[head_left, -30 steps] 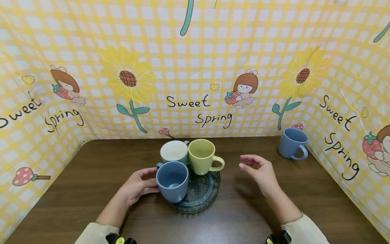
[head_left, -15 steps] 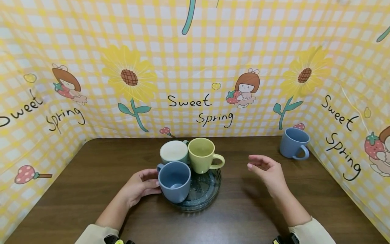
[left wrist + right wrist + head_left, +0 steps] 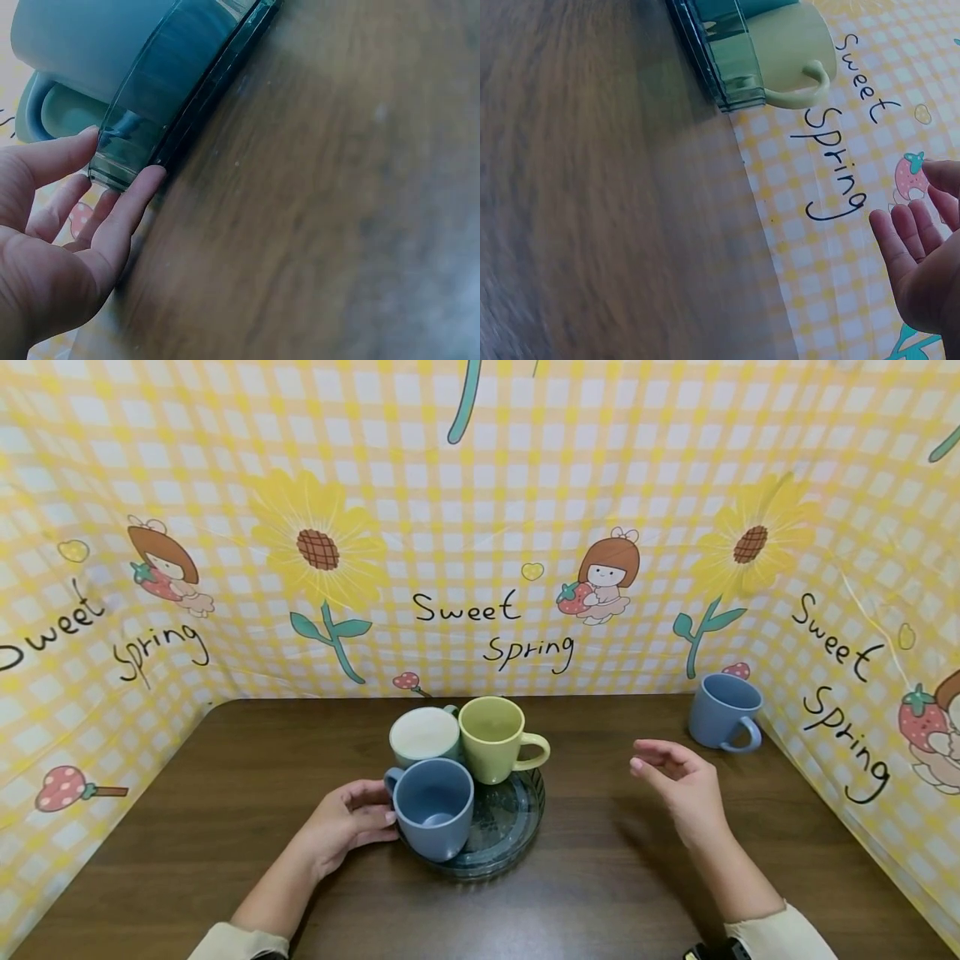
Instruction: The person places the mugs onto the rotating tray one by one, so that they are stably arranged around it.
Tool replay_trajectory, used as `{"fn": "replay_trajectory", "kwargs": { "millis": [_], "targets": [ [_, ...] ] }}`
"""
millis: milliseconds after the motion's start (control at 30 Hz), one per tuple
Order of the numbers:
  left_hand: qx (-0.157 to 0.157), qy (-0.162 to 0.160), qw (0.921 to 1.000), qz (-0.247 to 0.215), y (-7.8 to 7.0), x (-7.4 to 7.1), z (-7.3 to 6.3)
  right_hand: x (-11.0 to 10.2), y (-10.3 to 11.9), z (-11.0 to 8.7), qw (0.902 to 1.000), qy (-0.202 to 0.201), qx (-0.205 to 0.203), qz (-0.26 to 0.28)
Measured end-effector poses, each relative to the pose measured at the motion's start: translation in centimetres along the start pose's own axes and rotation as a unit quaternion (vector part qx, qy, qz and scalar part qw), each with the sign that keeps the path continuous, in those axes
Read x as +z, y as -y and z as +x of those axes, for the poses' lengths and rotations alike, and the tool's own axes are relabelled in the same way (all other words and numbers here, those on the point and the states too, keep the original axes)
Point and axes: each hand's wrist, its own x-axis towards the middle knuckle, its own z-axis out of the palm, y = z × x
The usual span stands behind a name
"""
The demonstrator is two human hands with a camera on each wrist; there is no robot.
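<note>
My left hand (image 3: 341,822) holds the left edge of a round, ribbed clear-glass turntable tray (image 3: 517,835). In the left wrist view the thumb (image 3: 71,154) lies at the tray's rim and a finger (image 3: 135,195) at its base. A blue mug (image 3: 442,839) stands on the tray at the front left, its handle towards my left hand. Behind it are a green mug with a white inside (image 3: 423,731) and a yellow-green mug (image 3: 491,747), handle to the right. My right hand (image 3: 690,793) hovers over the table, right of the tray, fingers loosely bent and holding nothing.
Another blue mug (image 3: 723,714) stands at the table's back right corner, handle towards the front right. The brown wooden table (image 3: 585,893) is enclosed at the back and sides by a yellow checked cloth (image 3: 465,518) with printed flowers and figures.
The tray has turned slightly: the front blue mug has shifted right, the two rear mugs left. My left hand stays at the edge. My right hand has moved right, away from the tray.
</note>
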Motion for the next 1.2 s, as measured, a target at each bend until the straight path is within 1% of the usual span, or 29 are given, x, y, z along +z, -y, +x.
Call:
{"fn": "replay_trajectory", "kwargs": {
  "millis": [133,233,333,400,567,733,867,1000,1200],
  "targets": [
    [-0.007,-0.012,0.9999,0.003,0.0,0.2,0.0,-0.5,0.2,0.1,0.9999,-0.009,-0.005,0.003],
    [-0.007,-0.016,0.9998,0.002,0.1,0.2,-0.1,-0.8,0.5,0.3,0.9997,-0.022,-0.004,-0.014],
    [-0.004,-0.013,0.9999,0.000,0.0,0.3,-0.2,-1.1,0.7,0.4,0.9993,-0.027,-0.001,-0.027],
    [-0.002,-0.010,0.9999,0.001,0.0,0.3,-0.2,-1.4,0.8,0.4,0.9994,-0.023,-0.001,-0.025],
    [-0.005,-0.015,0.9999,0.002,-0.1,0.5,-0.4,-2.1,0.7,0.4,0.9995,-0.023,0.001,-0.020],
    [-0.003,-0.016,0.9999,0.004,-0.1,0.6,-0.5,-2.9,0.6,0.6,0.9989,-0.029,-0.006,-0.035],
    [-0.002,-0.017,0.9999,0.004,0.0,0.6,-0.6,-3.5,0.6,0.7,0.9981,-0.043,-0.008,-0.043],
    [-0.009,-0.026,0.9996,0.006,0.2,0.7,-0.5,-4.0,0.7,0.6,0.9971,-0.059,-0.004,-0.047],
    [-0.011,-0.040,0.9991,0.014,0.3,0.9,-0.7,-4.8,0.6,0.5,0.9961,-0.069,-0.005,-0.054]
  ]
}}
